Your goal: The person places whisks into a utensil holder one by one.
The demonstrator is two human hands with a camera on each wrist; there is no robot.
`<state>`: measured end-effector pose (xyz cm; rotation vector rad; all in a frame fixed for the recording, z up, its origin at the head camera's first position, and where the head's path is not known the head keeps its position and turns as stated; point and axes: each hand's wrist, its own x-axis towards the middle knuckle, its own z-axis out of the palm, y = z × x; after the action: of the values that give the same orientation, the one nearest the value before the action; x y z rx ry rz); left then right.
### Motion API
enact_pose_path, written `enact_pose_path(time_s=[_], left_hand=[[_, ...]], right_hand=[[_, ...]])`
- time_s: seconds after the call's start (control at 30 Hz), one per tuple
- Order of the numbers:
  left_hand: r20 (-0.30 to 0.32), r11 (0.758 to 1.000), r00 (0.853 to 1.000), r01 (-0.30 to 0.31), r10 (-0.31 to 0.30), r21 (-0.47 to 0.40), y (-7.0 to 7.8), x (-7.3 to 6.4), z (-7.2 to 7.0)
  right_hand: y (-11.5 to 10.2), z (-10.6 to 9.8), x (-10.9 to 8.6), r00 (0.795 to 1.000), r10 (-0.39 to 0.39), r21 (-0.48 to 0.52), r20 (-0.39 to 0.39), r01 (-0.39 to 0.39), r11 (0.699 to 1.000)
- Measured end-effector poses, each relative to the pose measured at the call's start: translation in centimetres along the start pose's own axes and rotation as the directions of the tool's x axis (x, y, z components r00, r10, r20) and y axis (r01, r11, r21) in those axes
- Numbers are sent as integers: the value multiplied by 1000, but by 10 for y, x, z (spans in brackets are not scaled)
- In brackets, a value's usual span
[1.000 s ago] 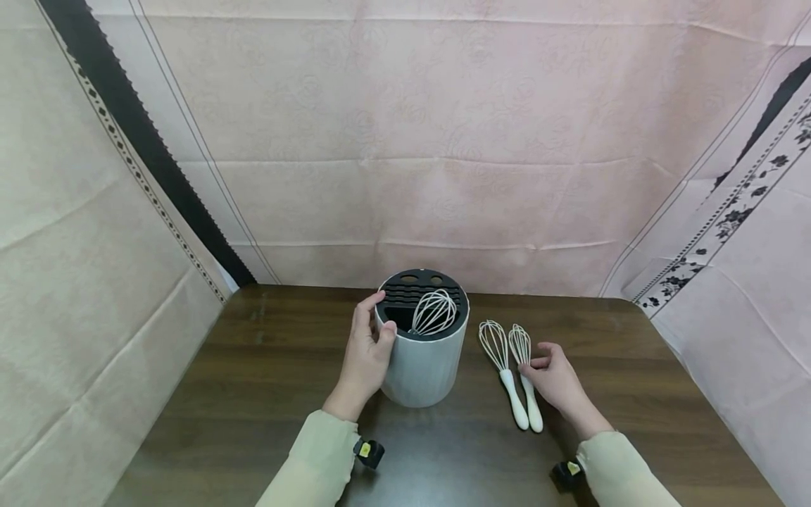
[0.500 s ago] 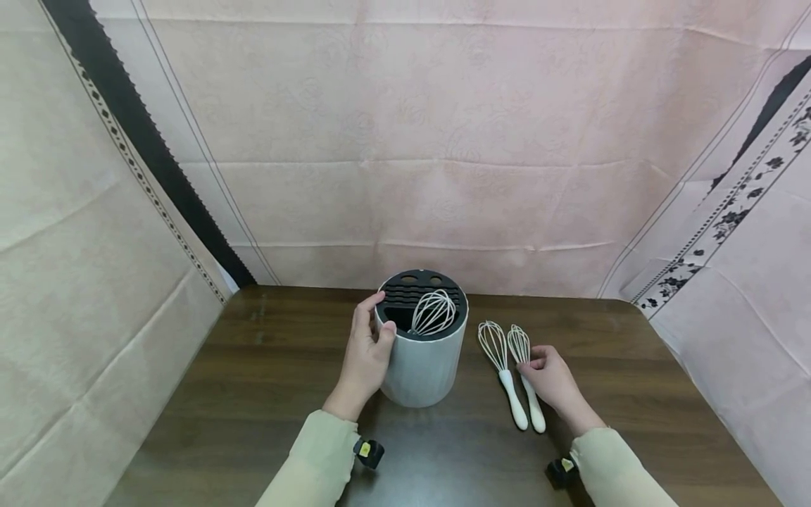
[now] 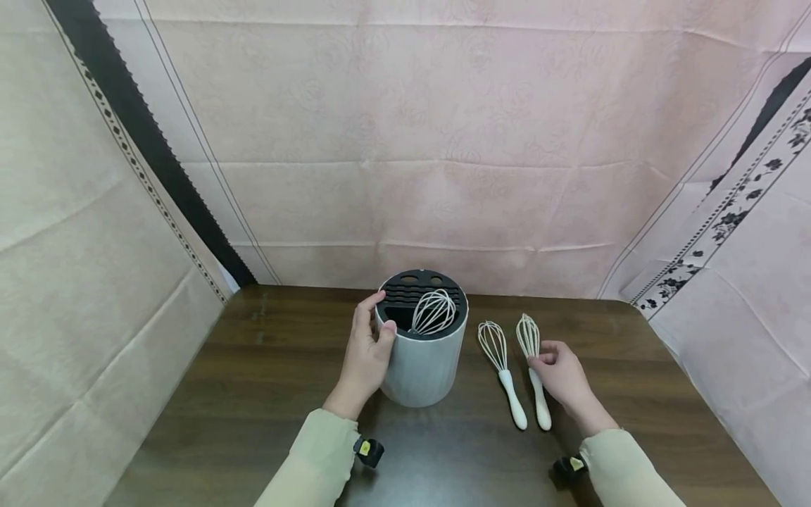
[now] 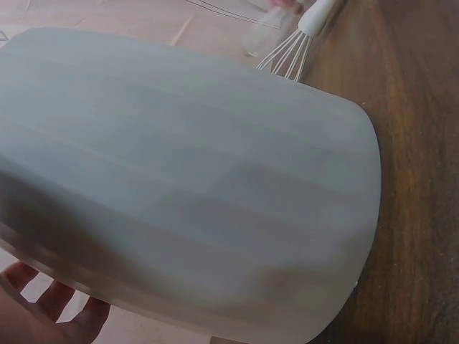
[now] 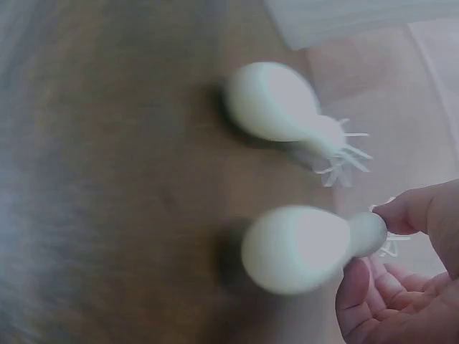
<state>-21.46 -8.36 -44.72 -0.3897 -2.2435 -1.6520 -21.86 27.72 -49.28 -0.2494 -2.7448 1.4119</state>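
Note:
My left hand [image 3: 366,355] grips the side of a grey-white round utensil holder [image 3: 421,373], fingers and thumb near its black slotted lid. The wire loops of one whisk [image 3: 434,311] stick up from the lid's large opening; its handle is hidden inside. My right hand [image 3: 562,374] pinches a second white whisk [image 3: 541,401] between thumb and fingers where its wires meet the handle. A third whisk [image 3: 512,400] lies on the table to its left, wires pointing away. In the right wrist view the pinched whisk [image 5: 297,251] shows its handle end toward the camera.
The brown wooden table [image 3: 272,394] ends at a pale cloth backdrop [image 3: 431,155] just behind the holder. More cloth hangs on both sides. Black cameras sit on the left wrist [image 3: 369,452] and right wrist [image 3: 568,469].
My right hand has moved slightly right and away from me with its whisk, widening the gap to the whisk lying beside it. The left hand and the holder have stayed put.

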Motion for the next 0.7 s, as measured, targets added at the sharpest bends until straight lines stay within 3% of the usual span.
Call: enact_pose_path(time_s=[0.13, 0.23, 0.43, 0.6, 0.7], left_hand=[[-4, 1000, 1000, -3, 3, 6, 1, 1, 0], [-6, 1000, 1000, -7, 7, 8, 1, 1, 0], [-3, 1000, 1000, -9, 9, 3, 0, 1, 0], [-5, 1000, 1000, -13, 13, 3, 0, 1, 1], [-6, 1000, 1000, -14, 14, 3, 0, 1, 1]], right_hand=[[-16, -13, 1, 999, -19, 151, -36, 25, 988], [-32, -22, -2, 998, -43, 276, -50, 56, 959], [-69, -36, -17, 988, -127, 414, -90, 153, 897], [-96, -44, -30, 969, -198, 572, -146, 246, 782], [-109, -47, -35, 956, -225, 666, -190, 294, 686]])
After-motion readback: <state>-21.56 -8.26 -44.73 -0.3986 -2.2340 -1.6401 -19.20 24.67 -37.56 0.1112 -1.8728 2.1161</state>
